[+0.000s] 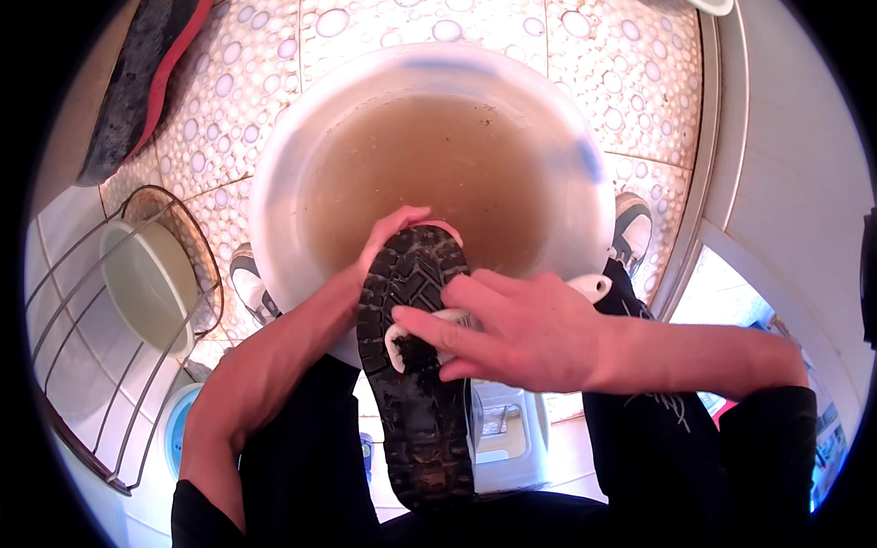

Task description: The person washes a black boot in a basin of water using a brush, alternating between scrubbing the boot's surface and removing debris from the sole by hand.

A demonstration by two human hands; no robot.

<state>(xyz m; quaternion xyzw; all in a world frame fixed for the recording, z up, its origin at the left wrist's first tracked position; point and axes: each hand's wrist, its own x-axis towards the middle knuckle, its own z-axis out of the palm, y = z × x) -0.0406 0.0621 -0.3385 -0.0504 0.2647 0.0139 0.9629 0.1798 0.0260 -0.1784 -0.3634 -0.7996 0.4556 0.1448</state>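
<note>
A black shoe (425,429) lies sole up in front of me, its toe pointing away over the near rim of a large white basin (283,192). My left hand (395,236) is wrapped around the toe end from the left and below. Pressed against the wet, treaded sole is a white scrub brush (591,289), gripped from above by my right hand (530,329). The brush's handle end pokes out to the right of the hand; most of its bristles are hidden. Murky brown water (429,173) fills much of the basin.
Patterned tiles (352,27) cover the floor. At left, a wire rack (68,329) stands by a pale green bowl (151,283). A dark shoe with a red edge (137,87) is at upper left. A pale blue plastic stool (521,447) shows beneath me; a door frame (713,183) runs along the right.
</note>
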